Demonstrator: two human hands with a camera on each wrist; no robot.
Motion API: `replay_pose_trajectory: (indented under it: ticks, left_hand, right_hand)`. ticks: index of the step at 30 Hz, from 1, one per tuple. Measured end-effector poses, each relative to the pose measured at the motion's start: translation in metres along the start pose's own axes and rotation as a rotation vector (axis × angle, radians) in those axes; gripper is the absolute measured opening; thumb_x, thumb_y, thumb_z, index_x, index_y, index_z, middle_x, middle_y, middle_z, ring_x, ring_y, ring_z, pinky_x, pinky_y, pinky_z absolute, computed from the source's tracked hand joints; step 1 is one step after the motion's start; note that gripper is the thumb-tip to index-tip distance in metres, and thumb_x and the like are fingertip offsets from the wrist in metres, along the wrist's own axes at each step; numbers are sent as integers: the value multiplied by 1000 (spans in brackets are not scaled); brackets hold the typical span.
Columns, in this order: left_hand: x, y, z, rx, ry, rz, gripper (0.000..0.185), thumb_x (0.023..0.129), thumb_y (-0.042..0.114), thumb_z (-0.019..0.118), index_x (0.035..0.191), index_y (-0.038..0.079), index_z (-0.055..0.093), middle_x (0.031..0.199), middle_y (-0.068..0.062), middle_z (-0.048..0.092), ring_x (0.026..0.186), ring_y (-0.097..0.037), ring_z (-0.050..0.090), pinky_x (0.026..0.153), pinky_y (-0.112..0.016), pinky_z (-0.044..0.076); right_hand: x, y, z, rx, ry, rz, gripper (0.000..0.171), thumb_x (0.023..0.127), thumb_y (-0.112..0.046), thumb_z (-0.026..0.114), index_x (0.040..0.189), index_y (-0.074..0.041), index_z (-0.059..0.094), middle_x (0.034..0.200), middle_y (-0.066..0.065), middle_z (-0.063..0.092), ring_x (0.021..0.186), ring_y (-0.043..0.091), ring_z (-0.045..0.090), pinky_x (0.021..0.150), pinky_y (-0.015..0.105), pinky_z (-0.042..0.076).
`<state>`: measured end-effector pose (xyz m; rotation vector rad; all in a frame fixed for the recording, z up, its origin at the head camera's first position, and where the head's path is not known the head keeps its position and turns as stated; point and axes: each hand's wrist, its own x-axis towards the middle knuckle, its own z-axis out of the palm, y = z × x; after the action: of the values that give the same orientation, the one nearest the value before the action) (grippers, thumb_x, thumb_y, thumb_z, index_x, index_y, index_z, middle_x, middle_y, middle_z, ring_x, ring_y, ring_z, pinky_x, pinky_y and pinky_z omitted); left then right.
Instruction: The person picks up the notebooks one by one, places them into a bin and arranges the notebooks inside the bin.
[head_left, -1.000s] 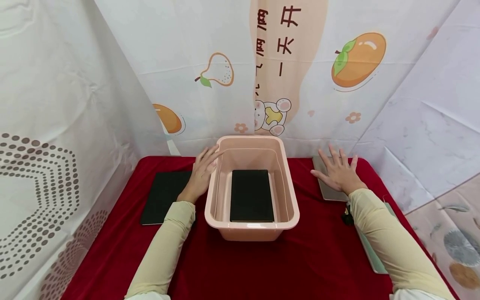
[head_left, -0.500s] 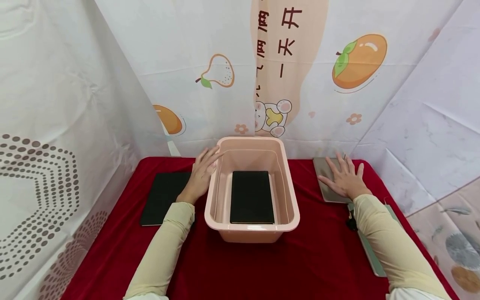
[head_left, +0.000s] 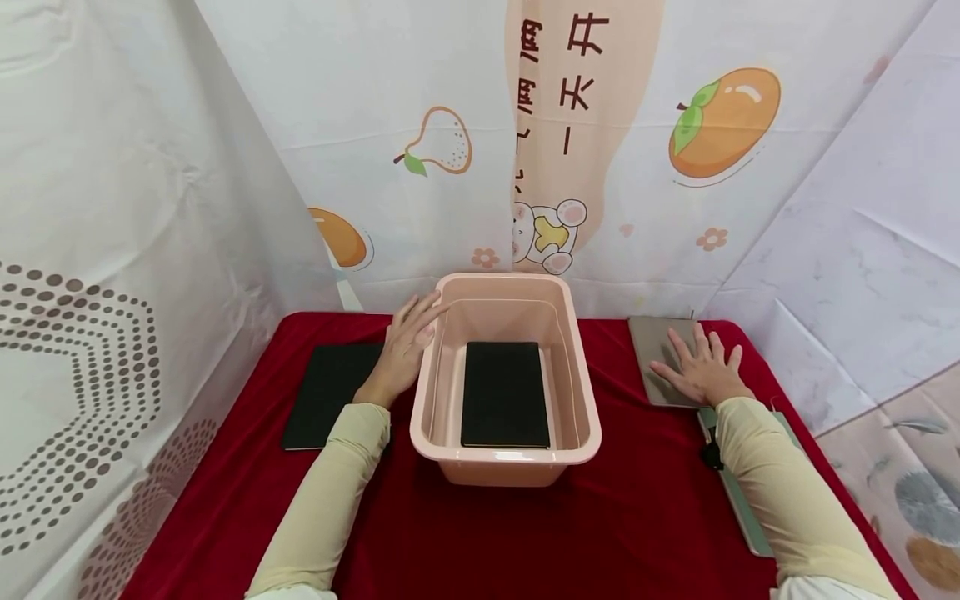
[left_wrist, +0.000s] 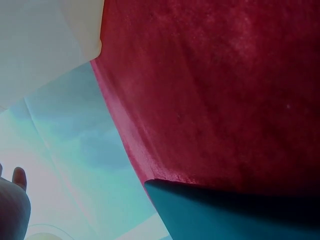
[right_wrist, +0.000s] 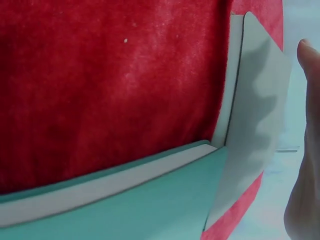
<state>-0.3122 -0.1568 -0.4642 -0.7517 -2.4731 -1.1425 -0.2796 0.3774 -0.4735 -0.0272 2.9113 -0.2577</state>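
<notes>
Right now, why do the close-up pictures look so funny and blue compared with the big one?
Head view: sharp and evenly lit, walls bowed by the wide lens, the flat grey book under the right hand clear. Left wrist view: soft focus, a cold teal tint on the black book. Right wrist view: same tint, finger shadows on the grey book, the red velvet cloth blurry.

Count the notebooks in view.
4: a black notebook inside the pink tub, another black one left of it, a grey one under the right hand, and a green one under that forearm.
</notes>
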Motion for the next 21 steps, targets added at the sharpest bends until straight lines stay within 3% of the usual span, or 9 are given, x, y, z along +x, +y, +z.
replay_pose_trajectory:
  ticks: [4, 9, 16, 21]
  left_hand:
    - [-1, 0, 0, 0, 2, -5, 49, 110, 42, 29, 153, 27, 49, 169, 9, 29, 157, -34, 15, 121, -70, 8]
    - [-1, 2, -2, 11, -12, -21, 50, 110, 43, 29, 153, 27, 47, 169, 9, 28, 157, -38, 14, 121, -72, 7]
    - [0, 4, -2, 16, -26, -27, 50, 110, 45, 28, 154, 29, 47, 169, 11, 26, 157, -37, 13, 119, -73, 5]
    - [0, 3, -2, 7, -23, -24, 50, 111, 43, 29, 153, 26, 47, 169, 10, 26, 158, -33, 12, 120, -71, 5]
  right_hand:
    - [1, 3, 3, 45, -32, 30, 100, 96, -79, 30, 164, -12, -1, 161, 42, -14, 145, 68, -6, 110, 83, -7]
    - [1, 8, 5, 65, -78, 65, 105, 95, -80, 28, 162, -6, -3, 155, 50, -11, 137, 75, 7, 106, 85, 15]
    - [-2, 16, 3, 137, -187, 141, 117, 90, -86, 32, 160, -2, -10, 149, 54, -9, 134, 77, 2, 103, 87, 15]
    - [-3, 20, 2, 156, -191, 181, 123, 87, -87, 37, 158, 5, -6, 144, 56, 7, 130, 74, 14, 100, 84, 24]
